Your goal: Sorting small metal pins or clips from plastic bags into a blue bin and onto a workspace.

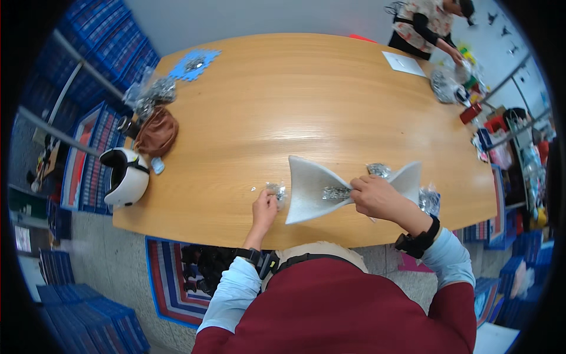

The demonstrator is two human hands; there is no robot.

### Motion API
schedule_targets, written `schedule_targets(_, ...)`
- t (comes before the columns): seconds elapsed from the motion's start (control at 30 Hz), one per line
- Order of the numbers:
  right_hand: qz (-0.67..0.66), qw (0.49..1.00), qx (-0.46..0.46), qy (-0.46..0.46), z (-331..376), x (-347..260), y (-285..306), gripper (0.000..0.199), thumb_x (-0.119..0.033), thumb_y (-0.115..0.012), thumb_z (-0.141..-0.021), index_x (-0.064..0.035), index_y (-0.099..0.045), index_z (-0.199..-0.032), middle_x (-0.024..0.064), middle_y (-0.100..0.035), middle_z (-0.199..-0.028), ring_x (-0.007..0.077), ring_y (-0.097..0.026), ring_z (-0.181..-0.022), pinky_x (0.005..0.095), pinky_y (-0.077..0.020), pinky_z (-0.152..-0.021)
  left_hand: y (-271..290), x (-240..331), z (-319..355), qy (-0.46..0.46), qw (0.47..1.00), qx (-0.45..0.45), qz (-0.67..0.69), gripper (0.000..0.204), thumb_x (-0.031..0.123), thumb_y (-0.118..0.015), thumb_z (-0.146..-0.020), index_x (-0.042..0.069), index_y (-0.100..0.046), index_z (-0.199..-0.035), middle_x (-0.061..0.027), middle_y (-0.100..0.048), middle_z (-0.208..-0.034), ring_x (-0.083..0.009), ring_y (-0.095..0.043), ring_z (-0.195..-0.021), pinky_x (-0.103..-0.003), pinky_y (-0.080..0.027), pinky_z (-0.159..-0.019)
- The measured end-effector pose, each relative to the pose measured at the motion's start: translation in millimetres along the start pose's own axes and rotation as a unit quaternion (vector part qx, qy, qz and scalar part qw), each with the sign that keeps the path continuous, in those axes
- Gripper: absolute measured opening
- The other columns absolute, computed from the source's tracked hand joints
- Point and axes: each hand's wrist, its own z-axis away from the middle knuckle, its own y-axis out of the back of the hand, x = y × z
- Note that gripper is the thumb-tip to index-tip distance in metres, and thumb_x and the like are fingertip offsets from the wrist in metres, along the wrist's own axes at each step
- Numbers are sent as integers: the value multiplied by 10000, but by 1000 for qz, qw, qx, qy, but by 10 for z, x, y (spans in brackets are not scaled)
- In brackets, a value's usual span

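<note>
Clenching 1 white sheet [309,180] is the right hand [377,197]; curled left hand [265,209], hold unclear, touches 1 bag [280,194].

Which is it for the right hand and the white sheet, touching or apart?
Touching. In the head view, the right hand grips the white sheet at its pinched middle.

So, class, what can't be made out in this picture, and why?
Head view: silvery pieces on the white sheet: exact shapes, too small.
Head view: right hand: its palm, hidden by its own back.
Head view: left hand: whether its fingertips grip the clear bag, too small and blurred.
Head view: co-worker: top of the head, cut off by the upper edge.
</note>
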Motion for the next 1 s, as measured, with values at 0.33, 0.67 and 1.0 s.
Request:
schedule_targets(0.33, 42, 994, -41, 90, -521, -16, 66, 72, -121, -556, -643, -51, -553, -659, 47, -491, -746, 196, -513, -733, 305, -417, -628, 82, 77, 35, -60, 993, -30, -96, 143, 35, -444, -795, 13, -402, -930, -86, -557, -574, -161, -566, -524, -275, -437, -490)
schedule_targets(0.67, 123, 975, -58, 177, -859, -27, 75, 65, -110, -578, -632, -53, -577, -600, 54, -518, -713, 200, -543, -702, 299, -427, -580, 40, 78, 93, -87, 989, -16, -119, 168, 56, -435, -791, 27, -381, -948, -124, -552, -575, -260, -572, -550, -342, -425, -500)
schedule_targets(1.0, 190, 954, -90, 212, -1082, -115, 260, 83, -125, -582, -623, -46, -603, -610, 76, -537, -680, 200, -557, -670, 297, -417, -557, 28, 220, 107, -76, 991, 8, -106, 215, 49, -439, -786, 29, -386, -992, -157, -548, -586, -303, -565, -561, -383, -412, -502)
